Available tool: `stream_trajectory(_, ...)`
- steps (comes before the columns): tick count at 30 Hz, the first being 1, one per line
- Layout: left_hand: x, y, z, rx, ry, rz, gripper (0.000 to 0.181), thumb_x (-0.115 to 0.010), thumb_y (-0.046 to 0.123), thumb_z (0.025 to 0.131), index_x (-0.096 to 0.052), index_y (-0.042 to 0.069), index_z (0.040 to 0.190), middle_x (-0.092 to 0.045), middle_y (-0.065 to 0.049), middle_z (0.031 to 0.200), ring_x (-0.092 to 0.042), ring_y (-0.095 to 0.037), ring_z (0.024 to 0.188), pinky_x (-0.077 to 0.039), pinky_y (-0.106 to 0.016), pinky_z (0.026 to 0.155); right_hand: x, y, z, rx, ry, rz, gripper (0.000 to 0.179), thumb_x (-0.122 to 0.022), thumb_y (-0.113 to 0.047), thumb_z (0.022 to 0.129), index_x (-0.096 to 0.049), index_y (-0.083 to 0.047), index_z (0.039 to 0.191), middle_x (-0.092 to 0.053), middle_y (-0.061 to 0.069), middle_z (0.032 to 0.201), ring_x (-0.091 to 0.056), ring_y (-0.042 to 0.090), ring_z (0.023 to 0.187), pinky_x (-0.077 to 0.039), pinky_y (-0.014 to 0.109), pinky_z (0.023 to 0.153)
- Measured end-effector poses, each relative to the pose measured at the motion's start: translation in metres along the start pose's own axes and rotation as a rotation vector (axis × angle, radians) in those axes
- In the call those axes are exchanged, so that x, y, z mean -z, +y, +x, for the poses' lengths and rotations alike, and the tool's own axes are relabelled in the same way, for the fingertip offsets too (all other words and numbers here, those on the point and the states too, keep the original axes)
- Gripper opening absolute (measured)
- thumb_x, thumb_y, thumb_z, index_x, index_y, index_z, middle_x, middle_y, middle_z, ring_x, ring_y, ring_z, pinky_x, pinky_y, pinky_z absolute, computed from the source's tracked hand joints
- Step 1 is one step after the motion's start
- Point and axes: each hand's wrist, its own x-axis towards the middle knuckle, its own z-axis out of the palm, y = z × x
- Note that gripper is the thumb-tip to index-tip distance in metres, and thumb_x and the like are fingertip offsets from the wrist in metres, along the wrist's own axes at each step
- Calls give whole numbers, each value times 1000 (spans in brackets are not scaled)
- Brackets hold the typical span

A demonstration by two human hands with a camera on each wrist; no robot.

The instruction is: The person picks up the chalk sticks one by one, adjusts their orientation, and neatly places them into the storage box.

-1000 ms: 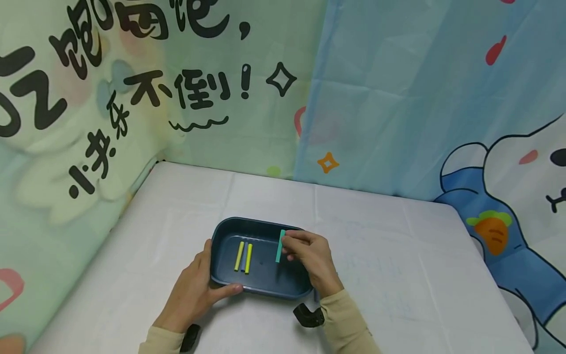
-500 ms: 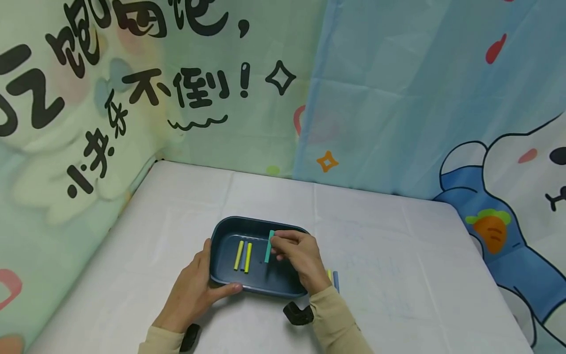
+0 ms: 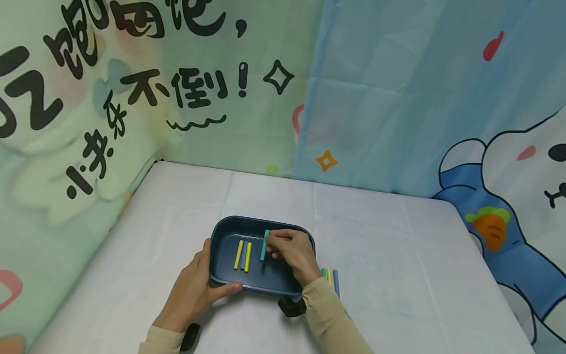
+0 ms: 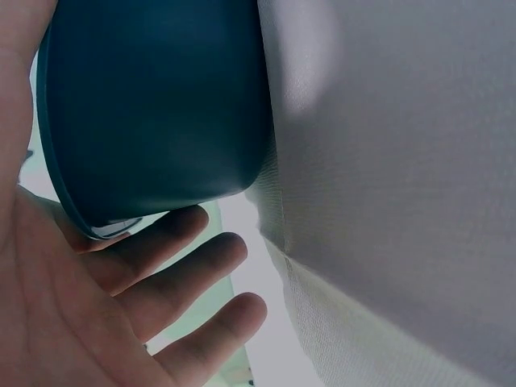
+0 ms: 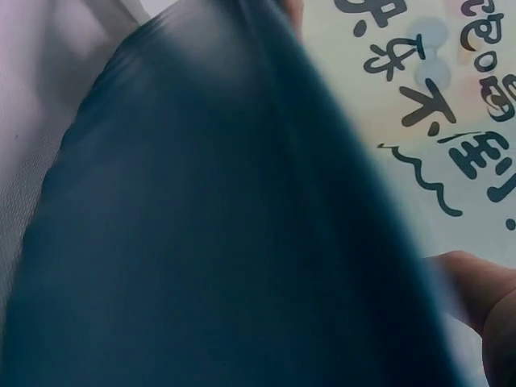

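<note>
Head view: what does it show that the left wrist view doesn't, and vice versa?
Only the head view shows the inside of the tray, with two yellow sticks and a blue one between them, the right hand pinching a green stick, and more sticks outside. Only the left wrist view shows the palm of the left hand. Both show the tray, left hand and white tabletop.

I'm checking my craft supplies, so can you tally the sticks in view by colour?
Yellow sticks: 3
Blue sticks: 2
Green sticks: 2
Total: 7 visible; the right sleeve may hide more.
</note>
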Motion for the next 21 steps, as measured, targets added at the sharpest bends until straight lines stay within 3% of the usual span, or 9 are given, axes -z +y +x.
stream_trajectory(8, 1, 0, 1, -9, 8, 5, 123, -61, 76, 64, -10, 4, 149, -41, -19, 138, -48, -30, 119, -43, -44, 93, -11, -2, 4, -26, -7, -52, 25, -70, -16, 79, -69, -6, 102, -69, 7, 82, -65, 18, 69, -54, 31, 64)
stream_trajectory(21, 1, 0, -1, -13, 6, 8, 122, -60, 76, 65, -8, 6, 150, -41, -19, 137, -48, -31, 119, -43, -44, 94, -23, 5, 9, -67, -12, -141, 20, -69, -11, 78, -68, -1, 95, -67, 8, 74, -62, 14, 60, -52, 25, 56)
